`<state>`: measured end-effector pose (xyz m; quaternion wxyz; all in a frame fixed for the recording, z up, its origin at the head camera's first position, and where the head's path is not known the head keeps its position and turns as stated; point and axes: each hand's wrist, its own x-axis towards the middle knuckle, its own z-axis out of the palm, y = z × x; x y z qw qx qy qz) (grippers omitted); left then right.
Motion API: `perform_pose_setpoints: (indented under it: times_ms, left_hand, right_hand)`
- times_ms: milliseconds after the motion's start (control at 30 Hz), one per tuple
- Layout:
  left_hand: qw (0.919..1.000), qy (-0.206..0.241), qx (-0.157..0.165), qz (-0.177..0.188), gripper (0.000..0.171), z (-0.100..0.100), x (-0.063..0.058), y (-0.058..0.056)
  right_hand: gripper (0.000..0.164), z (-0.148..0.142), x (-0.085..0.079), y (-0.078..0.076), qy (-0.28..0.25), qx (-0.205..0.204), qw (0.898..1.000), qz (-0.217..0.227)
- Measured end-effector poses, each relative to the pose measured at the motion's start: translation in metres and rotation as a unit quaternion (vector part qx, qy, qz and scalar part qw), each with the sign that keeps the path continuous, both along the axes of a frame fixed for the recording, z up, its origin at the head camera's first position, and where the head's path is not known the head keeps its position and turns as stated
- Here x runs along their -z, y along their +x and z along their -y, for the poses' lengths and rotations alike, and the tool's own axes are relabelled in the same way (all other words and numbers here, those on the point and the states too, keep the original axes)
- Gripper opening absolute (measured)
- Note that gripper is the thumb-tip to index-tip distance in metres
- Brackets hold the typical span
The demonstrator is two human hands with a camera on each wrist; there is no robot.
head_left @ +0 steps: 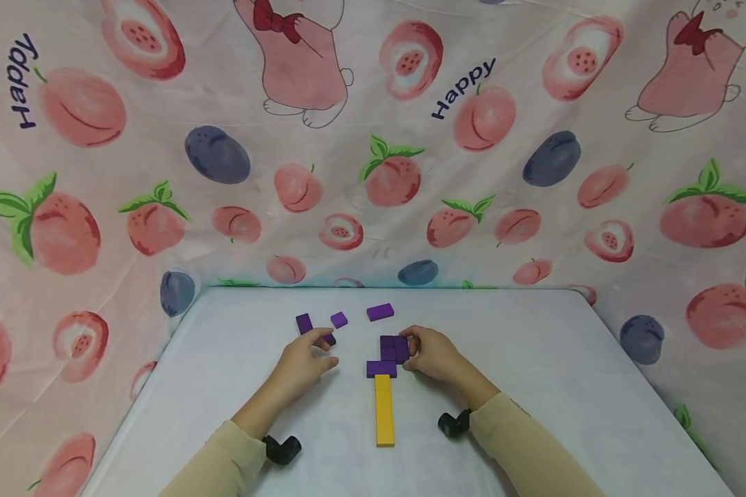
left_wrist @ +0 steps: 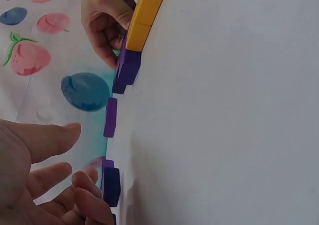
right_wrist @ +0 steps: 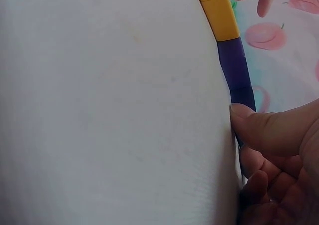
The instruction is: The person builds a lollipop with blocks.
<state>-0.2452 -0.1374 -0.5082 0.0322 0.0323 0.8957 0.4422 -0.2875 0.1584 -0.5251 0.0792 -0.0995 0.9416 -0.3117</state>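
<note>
A yellow strip of blocks (head_left: 384,414) lies lengthwise on the table, with a purple block (head_left: 381,369) set crosswise at its far end. Beyond that, several dark purple blocks (head_left: 387,350) sit side by side. My right hand (head_left: 435,353) pinches the upright dark purple block (head_left: 400,349) on their right side between thumb and fingers; in the right wrist view the thumb (right_wrist: 269,130) partly covers it. My left hand (head_left: 300,362) hovers by a small dark purple block (head_left: 330,339), its fingers loosely bent around air. The left wrist view shows a gap between thumb and fingers.
Past the left hand lie a dark purple block (head_left: 303,322), a small purple cube (head_left: 338,319) and a longer purple block (head_left: 380,313). The white table (head_left: 224,359) ends at a fruit-printed cloth (head_left: 360,255). Black wrist cameras (head_left: 284,450) hang under both sleeves.
</note>
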Motion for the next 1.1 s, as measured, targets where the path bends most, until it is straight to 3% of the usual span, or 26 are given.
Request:
perform_pose_setpoints:
  times_ms: [233,833,1100]
  left_hand:
    - [0.9996,-0.021,-0.009,-0.017,0.059,0.007,0.008,-0.008]
    - [0.9989,-0.039,-0.016,-0.022,0.057,0.011,0.010,-0.021]
    - [0.9985,-0.045,-0.029,-0.007,0.055,0.009,0.010,-0.024]
  right_hand:
    - [0.060,0.000,0.000,0.001,-0.001,0.001,1.000,-0.001]
    - [0.060,0.000,0.000,0.001,0.006,0.002,1.000,-0.005]
    - [0.060,-0.001,0.001,0.000,0.007,0.006,1.000,-0.005]
